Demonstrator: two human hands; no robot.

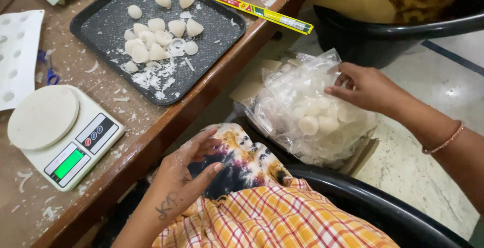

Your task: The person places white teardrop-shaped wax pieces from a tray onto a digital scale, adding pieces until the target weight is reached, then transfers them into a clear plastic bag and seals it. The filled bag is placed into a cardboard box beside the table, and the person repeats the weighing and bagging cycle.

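Plastic bag (pixel 307 112), clear and crinkled, full of white round pieces, sits low beside my knee on flattened cardboard (pixel 252 84) on the floor, just off the counter (pixel 166 127) edge. My right hand (pixel 365 86) rests on the bag's upper right side, fingertips pinching at the film; the grip is light, and whether it has truly closed on the plastic I cannot tell. My left hand (pixel 189 170) hovers over my lap with its grip released, fingers spread, holding nothing, just beside the counter's wooden edge.

That edge stands between the bag and everything on top. Nearest up there is a white kitchen scale (pixel 63 134) with a lit green display. Beyond it lies a black tray (pixel 222 26) holding white cone-shaped pieces (pixel 159 39) and flaky shavings. A yellow ruler (pixel 254 10) lies near the tray's far corner, blue-handled scissors (pixel 50 74) and a white mould sheet (pixel 17 51) sit at the left. Black tubs (pixel 393 39) flank the bag.
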